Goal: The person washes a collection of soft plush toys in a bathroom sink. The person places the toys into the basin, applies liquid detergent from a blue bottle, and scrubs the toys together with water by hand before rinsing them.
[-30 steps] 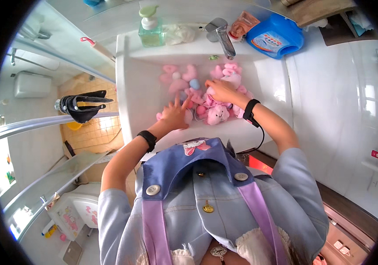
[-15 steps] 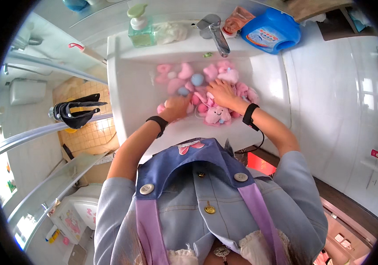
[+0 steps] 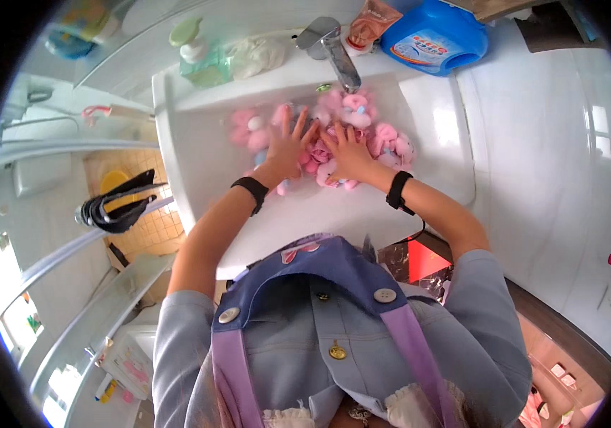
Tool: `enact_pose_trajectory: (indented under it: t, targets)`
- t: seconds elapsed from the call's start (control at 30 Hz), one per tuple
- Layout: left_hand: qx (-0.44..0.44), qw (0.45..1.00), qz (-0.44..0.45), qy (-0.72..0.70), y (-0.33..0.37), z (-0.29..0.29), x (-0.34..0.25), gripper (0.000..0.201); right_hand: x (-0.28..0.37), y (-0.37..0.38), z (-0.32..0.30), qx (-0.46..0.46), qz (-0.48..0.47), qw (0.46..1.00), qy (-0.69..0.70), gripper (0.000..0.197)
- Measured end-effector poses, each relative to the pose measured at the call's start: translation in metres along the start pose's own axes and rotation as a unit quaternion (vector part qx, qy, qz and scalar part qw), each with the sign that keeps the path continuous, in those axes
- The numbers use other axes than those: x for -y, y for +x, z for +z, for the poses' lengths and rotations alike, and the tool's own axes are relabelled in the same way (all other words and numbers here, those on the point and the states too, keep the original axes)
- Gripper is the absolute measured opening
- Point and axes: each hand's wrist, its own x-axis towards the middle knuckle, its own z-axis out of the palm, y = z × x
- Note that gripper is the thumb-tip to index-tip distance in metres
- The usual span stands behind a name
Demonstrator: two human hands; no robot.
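A white sink basin (image 3: 202, 167) holds a cluster of pink plush pieces (image 3: 385, 139), some with white and light blue parts. On the left of the cluster lies my left hand (image 3: 285, 151), fingers spread over the pink pieces. My right hand (image 3: 348, 151) rests on the middle of the pile, its fingers apart as well. Neither hand is closed round anything. Between the hands sit darker pink, ruffled pieces (image 3: 319, 151). What lies under my palms is hidden. Each wrist wears a black band.
A chrome faucet (image 3: 339, 60) reaches over the basin's far side. Along the back ledge stand a green pump bottle (image 3: 202, 64), a crumpled whitish bag (image 3: 257, 57), a pinkish tube (image 3: 372, 25) and a blue detergent jug (image 3: 434, 43). A glass partition edges the left; a white surface (image 3: 526, 128) lies right.
My left hand has moved forward and its fingers have spread. My right hand has shifted slightly and opened wider. The smiling plush face near my right hand no longer shows.
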Motion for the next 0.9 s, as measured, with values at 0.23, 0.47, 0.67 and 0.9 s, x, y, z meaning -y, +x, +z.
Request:
enact_pose_trajectory:
  t: [0.23, 0.47, 0.67, 0.9]
  targets:
    - [-0.025, 0.999, -0.026, -0.021, 0.064, 0.037, 0.011, 0.078, -0.009, 0.04, 0.002, 0.029, 0.022, 0.999, -0.027, 0.1]
    - [0.0, 1.0, 0.009, -0.01, 0.091, 0.012, 0.012, 0.03, -0.035, 0.061, 0.015, -0.086, 0.008, 0.977, 0.195, 0.074]
    - [-0.018, 0.997, 0.026, -0.071, 0.101, 0.016, 0.025, 0.021, -0.04, 0.074, 0.019, -0.016, 0.018, 0.999, 0.02, 0.054]
    - [-0.013, 0.998, 0.008, -0.063, 0.048, -0.025, 0.008, 0.061, -0.047, 0.03, -0.018, -0.037, -0.104, 0.992, 0.063, 0.074]
